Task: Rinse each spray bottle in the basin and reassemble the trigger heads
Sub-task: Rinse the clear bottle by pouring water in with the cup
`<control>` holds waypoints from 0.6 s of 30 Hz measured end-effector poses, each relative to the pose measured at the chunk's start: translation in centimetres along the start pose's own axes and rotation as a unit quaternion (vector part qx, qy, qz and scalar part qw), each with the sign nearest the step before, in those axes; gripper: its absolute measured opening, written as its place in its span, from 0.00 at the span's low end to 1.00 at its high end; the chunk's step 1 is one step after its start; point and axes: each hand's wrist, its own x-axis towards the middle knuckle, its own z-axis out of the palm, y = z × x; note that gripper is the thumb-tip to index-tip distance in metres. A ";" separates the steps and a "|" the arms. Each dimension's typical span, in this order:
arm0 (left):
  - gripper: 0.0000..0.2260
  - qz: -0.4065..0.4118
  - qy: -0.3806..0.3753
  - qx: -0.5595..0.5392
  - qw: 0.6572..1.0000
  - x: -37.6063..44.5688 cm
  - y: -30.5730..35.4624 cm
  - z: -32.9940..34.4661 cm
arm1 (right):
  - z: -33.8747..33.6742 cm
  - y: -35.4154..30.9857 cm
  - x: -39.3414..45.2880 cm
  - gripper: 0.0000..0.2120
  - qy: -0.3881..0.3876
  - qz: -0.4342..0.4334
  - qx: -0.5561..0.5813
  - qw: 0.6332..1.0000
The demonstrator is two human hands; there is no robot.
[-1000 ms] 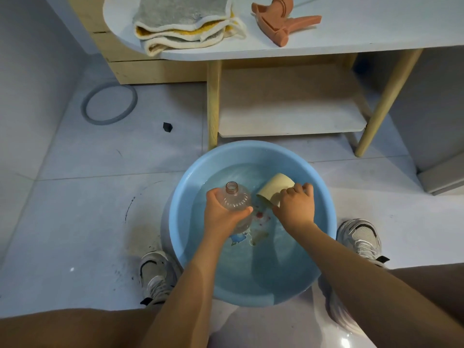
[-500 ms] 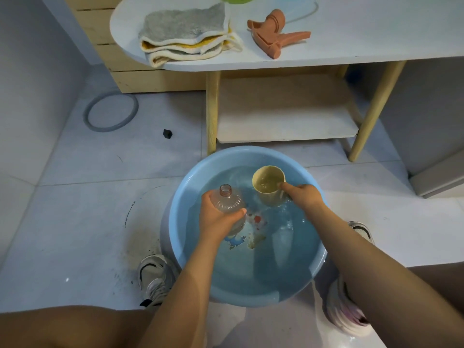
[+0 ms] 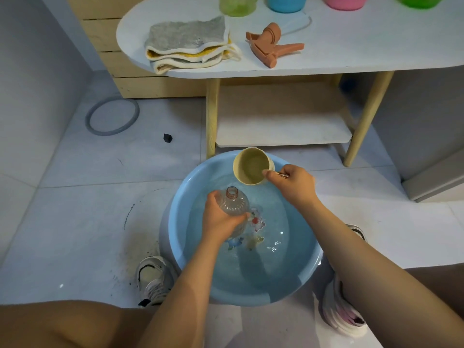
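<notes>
A light blue basin (image 3: 180, 237) with water stands on the floor between my feet. My left hand (image 3: 219, 221) grips a clear, headless spray bottle (image 3: 234, 203) upright in the water, its open neck pointing up. My right hand (image 3: 292, 183) holds a beige cup (image 3: 251, 167) by its handle above the basin's far rim, its mouth tilted toward me. An orange trigger head (image 3: 271, 46) lies on the white table (image 3: 364, 46) behind the basin.
A folded grey and yellow towel (image 3: 188, 43) lies on the table's left end. Several coloured containers (image 3: 286, 2) line its far edge. A lower shelf (image 3: 281, 131) and wooden legs stand behind the basin. A grey ring (image 3: 111, 116) and a small black piece (image 3: 167, 138) lie on the floor.
My right hand has lifted the beige cup out of the water and raised it over the basin's far rim. My left hand keeps hold of the bottle in about the same place.
</notes>
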 end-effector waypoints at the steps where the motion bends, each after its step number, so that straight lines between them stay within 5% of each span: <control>1: 0.32 0.001 0.001 0.000 1.000 0.0 0.1 0.0 | -0.1 -0.3 -0.1 0.25 0.006 -0.016 -0.012 1.000; 18: 0.34 -0.002 0.002 0.021 1.000 0.0 1.2 0.1 | 0.5 -1.5 -0.7 0.20 0.131 -0.200 -0.110 0.965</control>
